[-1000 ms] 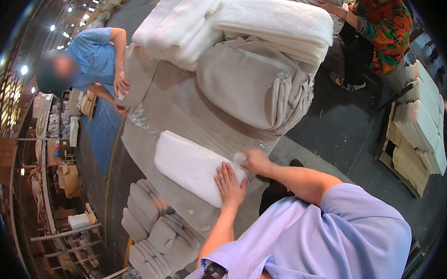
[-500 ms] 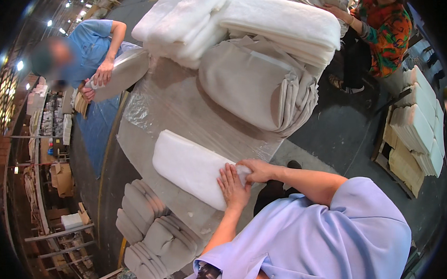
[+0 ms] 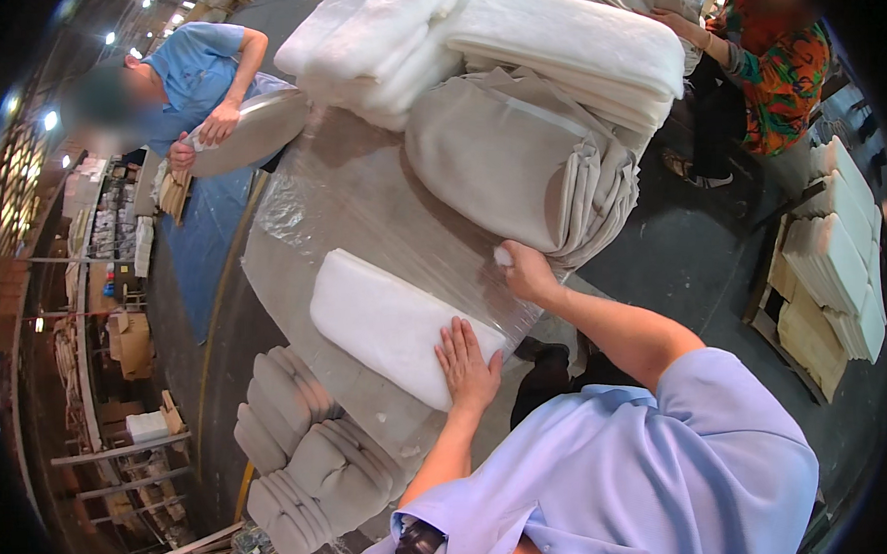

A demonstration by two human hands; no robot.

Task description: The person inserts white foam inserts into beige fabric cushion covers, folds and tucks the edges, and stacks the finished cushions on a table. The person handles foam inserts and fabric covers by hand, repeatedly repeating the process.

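Observation:
A folded white wadding pad [image 3: 381, 319] lies slantwise across the plastic-covered table [image 3: 297, 199]. My left hand [image 3: 469, 367] rests flat on its near right end, fingers straight and a little apart. Off the pad, beyond its right end, my right hand [image 3: 533, 275] is closed, and a small white tuft of wadding [image 3: 503, 257] sticks out between its fingertips. Just beyond that hand stands a stack of folded grey fabric covers [image 3: 488, 166], its layered edges toward the right.
Thick white wadding stacks [image 3: 562, 44] fill the table's far side. Finished grey cushions [image 3: 313, 451] are piled at the lower left. A co-worker in blue [image 3: 197, 80] handles a grey cover; another in a patterned shirt [image 3: 786, 84] stands far right. White pads [image 3: 829, 260] sit on a pallet.
My right hand has left the pad's end and moved up and away toward the grey covers, a white tuft now in its fingers. My left hand stays on the pad.

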